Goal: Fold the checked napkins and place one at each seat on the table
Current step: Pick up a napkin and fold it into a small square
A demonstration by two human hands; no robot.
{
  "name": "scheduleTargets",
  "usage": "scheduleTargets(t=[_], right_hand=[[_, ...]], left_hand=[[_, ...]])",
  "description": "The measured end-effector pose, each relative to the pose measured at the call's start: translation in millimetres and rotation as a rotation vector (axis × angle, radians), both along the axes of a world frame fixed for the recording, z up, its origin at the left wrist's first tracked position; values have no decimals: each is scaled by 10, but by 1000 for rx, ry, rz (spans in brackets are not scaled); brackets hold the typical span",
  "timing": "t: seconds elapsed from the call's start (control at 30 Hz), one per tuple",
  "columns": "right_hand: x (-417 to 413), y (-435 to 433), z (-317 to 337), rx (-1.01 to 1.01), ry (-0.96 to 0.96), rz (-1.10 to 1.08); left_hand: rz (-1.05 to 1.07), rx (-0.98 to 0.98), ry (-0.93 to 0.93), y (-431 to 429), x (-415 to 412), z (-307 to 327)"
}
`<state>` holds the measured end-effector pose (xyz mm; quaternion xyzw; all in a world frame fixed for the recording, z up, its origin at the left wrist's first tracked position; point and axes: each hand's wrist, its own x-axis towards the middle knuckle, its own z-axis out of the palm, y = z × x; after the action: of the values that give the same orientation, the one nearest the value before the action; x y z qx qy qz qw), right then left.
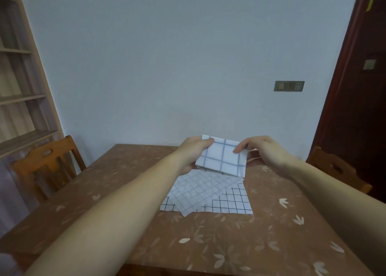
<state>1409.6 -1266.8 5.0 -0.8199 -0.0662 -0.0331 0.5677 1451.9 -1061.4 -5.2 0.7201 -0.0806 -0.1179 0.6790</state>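
While my left hand (192, 150) and right hand (265, 150) pinch the folded napkin (219, 160) aloft, flat napkins (200, 192) lie at its six o'clock on the table (229, 244).

You're in someone's home, looks like a dining room: a table (208, 244) under a brown flowery cloth, with a wooden chair (48, 163) on its left side and a second chair (334, 169) on its right. There's a wooden shelf unit (18, 98), a switch-and-socket plate (289, 86) on the wall and a dark wooden door (359, 87).
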Motion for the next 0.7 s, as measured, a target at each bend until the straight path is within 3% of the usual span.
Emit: scheduleTargets(t=[0.23, 0.43, 0.6, 0.7], right_hand=[[30, 2, -20, 95, 14, 3], [47, 102, -7, -321, -86, 19], [68, 186, -48, -451, -204, -27], [78, 216, -58, -476, -228, -39]], left_hand=[[-32, 16, -150, -35, 67, -67], [-149, 121, -236, -145, 39, -70], [-105, 140, -280, -198, 54, -62], [6, 210, -415, -221, 63, -72]])
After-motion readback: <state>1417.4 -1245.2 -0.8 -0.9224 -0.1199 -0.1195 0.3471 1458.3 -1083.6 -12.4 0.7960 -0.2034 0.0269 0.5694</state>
